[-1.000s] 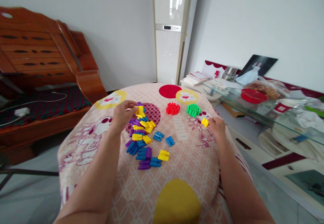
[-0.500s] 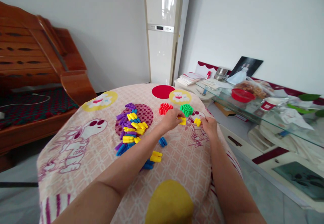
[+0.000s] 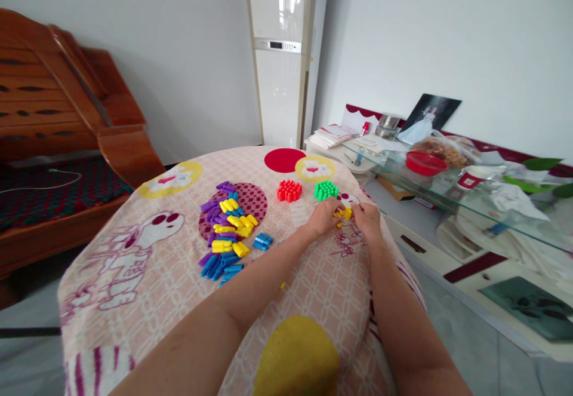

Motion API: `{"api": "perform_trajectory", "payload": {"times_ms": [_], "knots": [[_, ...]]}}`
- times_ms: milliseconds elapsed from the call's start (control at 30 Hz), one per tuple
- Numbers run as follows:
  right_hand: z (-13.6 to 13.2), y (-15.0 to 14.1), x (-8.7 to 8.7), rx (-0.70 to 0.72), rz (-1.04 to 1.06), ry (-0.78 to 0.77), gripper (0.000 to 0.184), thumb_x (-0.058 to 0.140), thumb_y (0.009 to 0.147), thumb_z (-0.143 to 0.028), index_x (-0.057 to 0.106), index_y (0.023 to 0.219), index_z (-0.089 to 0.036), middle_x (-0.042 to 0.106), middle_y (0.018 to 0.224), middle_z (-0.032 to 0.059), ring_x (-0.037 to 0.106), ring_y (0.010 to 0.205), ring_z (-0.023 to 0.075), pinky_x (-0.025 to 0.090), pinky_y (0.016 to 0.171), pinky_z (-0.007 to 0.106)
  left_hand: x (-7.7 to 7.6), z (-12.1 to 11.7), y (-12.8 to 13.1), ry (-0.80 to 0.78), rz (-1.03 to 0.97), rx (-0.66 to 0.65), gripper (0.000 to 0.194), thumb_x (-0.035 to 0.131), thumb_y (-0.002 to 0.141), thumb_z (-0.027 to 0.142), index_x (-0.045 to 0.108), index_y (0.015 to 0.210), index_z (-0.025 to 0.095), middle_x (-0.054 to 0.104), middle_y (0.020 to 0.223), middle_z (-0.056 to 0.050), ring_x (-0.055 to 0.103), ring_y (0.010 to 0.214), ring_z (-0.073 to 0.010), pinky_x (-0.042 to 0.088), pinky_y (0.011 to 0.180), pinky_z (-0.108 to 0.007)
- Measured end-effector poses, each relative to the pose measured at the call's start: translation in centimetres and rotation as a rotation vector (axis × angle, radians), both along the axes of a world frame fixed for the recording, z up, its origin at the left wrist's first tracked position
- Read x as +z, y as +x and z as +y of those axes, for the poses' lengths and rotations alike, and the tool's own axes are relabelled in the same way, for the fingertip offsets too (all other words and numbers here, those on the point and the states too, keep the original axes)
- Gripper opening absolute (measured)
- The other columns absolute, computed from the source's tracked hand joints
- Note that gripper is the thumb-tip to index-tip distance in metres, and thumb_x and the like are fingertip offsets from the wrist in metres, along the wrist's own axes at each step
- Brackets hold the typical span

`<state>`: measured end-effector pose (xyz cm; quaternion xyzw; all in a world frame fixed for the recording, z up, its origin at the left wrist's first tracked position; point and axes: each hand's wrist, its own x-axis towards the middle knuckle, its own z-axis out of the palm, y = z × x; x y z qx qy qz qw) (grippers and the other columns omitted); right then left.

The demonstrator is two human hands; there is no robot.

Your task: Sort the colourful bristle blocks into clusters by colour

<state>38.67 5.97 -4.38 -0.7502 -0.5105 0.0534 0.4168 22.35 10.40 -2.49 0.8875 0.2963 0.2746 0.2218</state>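
Observation:
My left hand [image 3: 326,215] and my right hand [image 3: 367,219] meet at the right side of the round table, fingers closed around small yellow plastic blocks [image 3: 345,213]. Fingers partly cover the blocks, so I cannot tell whether the pieces are joined. Just beyond my left hand stands a tight cluster of green pegs [image 3: 326,190]. A similar cluster of red pegs [image 3: 289,190] is to its left. Left of my forearm lies a loose pile of yellow blocks [image 3: 222,246], purple blocks [image 3: 210,206] and blue blocks [image 3: 262,241].
A pale patterned cloth [image 3: 174,288] covers the table. To the right runs a glass-topped cabinet [image 3: 394,166] holding a red bowl [image 3: 426,163], a paper cup [image 3: 471,178] and papers. A wooden bench [image 3: 120,145] is at the left, a tall white appliance [image 3: 280,97] behind.
My left hand has moved right to meet my right hand, bringing the yellow blocks together. My left forearm has swung right, uncovering blue blocks beside the pile. The whole view has shifted slightly.

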Motion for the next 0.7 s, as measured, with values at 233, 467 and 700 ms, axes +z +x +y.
{"api": "perform_trajectory", "payload": {"times_ms": [233, 467, 700], "knots": [[0.0, 0.0, 0.1, -0.024, -0.005, -0.055, 0.037, 0.049, 0.086, -0.041, 0.068, 0.063, -0.018, 0.066, 0.058, 0.0101, 0.063, 0.071, 0.023, 0.042, 0.064, 0.029, -1.1, 0.1, 0.0, -0.042, 0.041, 0.119, 0.024, 0.076, 0.071, 0.019, 0.075, 0.095, 0.018, 0.071, 0.105, -0.008, 0.061, 0.11, -0.0232, 0.047, 0.1, -0.035], [-0.1, -0.1, 0.0, -0.014, -0.011, -0.034, 0.039, 0.046, 0.087, -0.042, 0.07, 0.068, -0.019, 0.065, 0.056, 0.0084, 0.062, 0.07, 0.0232, 0.041, 0.063, 0.029, -0.9, -0.2, 1.2, -0.06, 0.049, 0.157, 0.051, 0.073, 0.07, 0.015, 0.063, 0.12, 0.015, 0.067, 0.12, -0.012, 0.06, 0.113, -0.0233, 0.048, 0.099, -0.034], [-0.2, -0.2, 0.2, -0.002, -0.006, -0.034, 0.039, 0.045, 0.086, -0.042, 0.071, 0.068, -0.02, 0.065, 0.054, 0.0081, 0.062, 0.069, 0.0232, 0.041, 0.062, 0.029, -1.3, -0.3, 1.5, -0.079, 0.141, 0.216, 0.045, 0.075, 0.068, 0.023, 0.062, 0.111, 0.017, 0.069, 0.11, -0.011, 0.063, 0.104, -0.0249, 0.05, 0.091, -0.035]]}}
